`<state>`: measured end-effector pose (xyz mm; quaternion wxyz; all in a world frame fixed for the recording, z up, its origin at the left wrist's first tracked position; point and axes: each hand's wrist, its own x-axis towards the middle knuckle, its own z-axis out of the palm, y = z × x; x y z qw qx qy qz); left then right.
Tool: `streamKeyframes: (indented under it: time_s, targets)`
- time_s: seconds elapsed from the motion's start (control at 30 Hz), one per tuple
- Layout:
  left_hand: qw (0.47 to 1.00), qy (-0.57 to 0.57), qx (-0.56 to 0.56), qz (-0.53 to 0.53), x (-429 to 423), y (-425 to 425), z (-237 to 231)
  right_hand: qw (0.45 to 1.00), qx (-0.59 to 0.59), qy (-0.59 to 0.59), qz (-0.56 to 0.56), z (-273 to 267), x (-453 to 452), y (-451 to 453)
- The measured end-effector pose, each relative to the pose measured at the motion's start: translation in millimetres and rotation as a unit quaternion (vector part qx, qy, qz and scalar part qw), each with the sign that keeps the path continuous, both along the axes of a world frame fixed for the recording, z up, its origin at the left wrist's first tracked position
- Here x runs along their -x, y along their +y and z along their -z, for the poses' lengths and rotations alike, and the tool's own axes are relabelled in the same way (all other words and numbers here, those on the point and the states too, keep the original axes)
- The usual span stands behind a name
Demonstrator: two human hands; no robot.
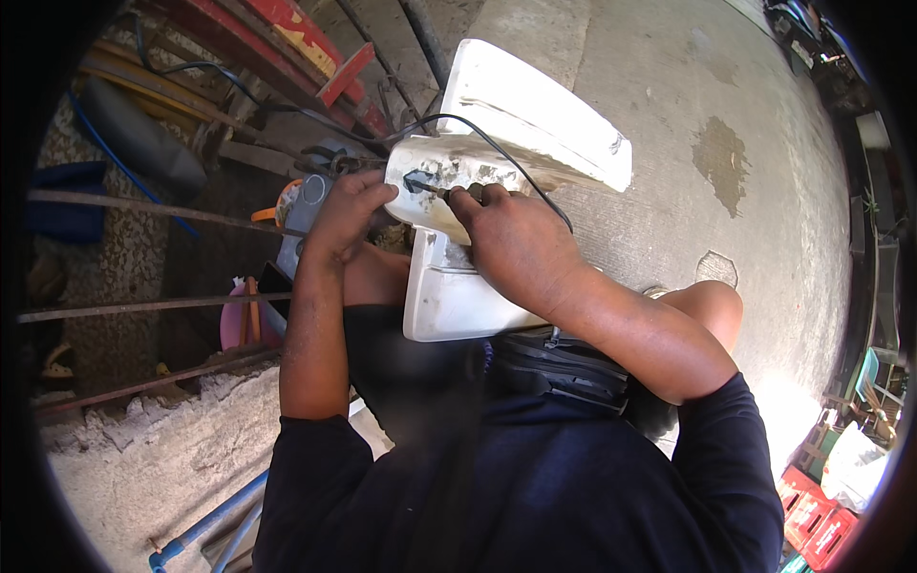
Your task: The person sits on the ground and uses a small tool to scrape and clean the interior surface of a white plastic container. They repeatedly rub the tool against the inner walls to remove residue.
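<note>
Across my lap rests a white molded plastic part (473, 301), probably a vehicle body panel, with broad flared sides and a dirty, stained middle. My left hand (358, 204) grips the left end of that middle section, the thumb on its edge. My right hand (519, 240) holds a corded soldering iron (438, 190), its handle mostly hidden by the fingers. The iron's tip meets a dark patch (418, 180) on the stained face, close to my left thumb. A black cord (494, 140) arches over the part and down behind my right hand.
Metal bars (179, 211) and red-painted steel beams (301, 43) stand at left. Near my left forearm are a grey box (313, 190) and an orange-rimmed container (266, 215). A black bag (562, 362) sits at my waist. Red crates (817, 516) lie at lower right on the concrete side.
</note>
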<state>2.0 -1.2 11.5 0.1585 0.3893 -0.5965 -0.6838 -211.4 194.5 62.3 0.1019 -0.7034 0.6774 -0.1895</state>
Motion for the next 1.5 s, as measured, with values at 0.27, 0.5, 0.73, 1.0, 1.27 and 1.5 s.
streamKeyframes:
  time_s: [0.27, 0.5, 0.73, 1.0, 1.27, 1.5]
  targets:
    - [1.0, -0.003, -0.004, -0.004, 0.6, -0.2, 0.4, 1.0, 0.017, 0.002, -0.003, 2.3, -1.2, -1.4]
    - [1.0, -0.004, -0.007, -0.021, 1.2, 2.3, -1.4, 0.999, 0.032, 0.009, -0.004, 3.4, -2.4, -1.1]
    - [1.0, 0.0, -0.004, -0.019, 2.6, 4.0, -4.2, 1.0, 0.013, 0.013, -0.013, 0.4, 0.9, -1.7]
    - [1.0, 0.002, 0.009, -0.019, 1.1, 2.6, -2.2, 1.0, -0.012, 0.004, -0.001, 3.5, 1.0, -2.5]
    - [1.0, 0.004, 0.003, -0.022, 1.8, 1.4, 0.3, 1.0, -0.021, 0.003, -0.005, -0.7, 1.6, -1.3]
    - [1.0, 0.005, 0.009, -0.008, -0.3, 0.3, 0.8, 1.0, -0.014, -0.01, -0.016, -2.7, 2.4, -0.5]
